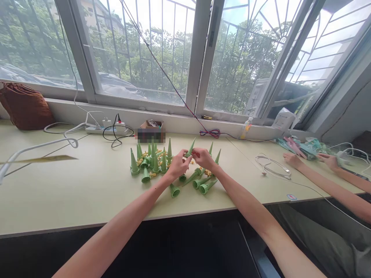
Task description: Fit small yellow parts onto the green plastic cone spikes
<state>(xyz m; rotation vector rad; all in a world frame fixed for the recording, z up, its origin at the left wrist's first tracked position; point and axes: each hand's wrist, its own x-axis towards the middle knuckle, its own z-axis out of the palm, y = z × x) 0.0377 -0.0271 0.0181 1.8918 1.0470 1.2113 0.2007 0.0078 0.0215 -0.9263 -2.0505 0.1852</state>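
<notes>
Above the table, a green plastic watering spike (191, 147) points upward between my two hands. My left hand (179, 165) is closed round its lower part, and my right hand (204, 157) pinches it from the other side. Whether a small yellow valve is also between my fingers is hidden. To the left stands a cluster of similar green spikes (133, 164) with small yellow valves (153, 175) among them. Several more spikes (205, 187) lie on their sides below and right of my hands, some showing ridged open ends.
On the right, another person's hands (293, 160) are at a pile of plastic packets (301, 148). A coiled white cable (271, 166) lies between us. Along the window sill are a power strip (111, 128), a small cardboard box (153, 123) and a bottle (246, 128). A brown bag (26, 106) stands far left.
</notes>
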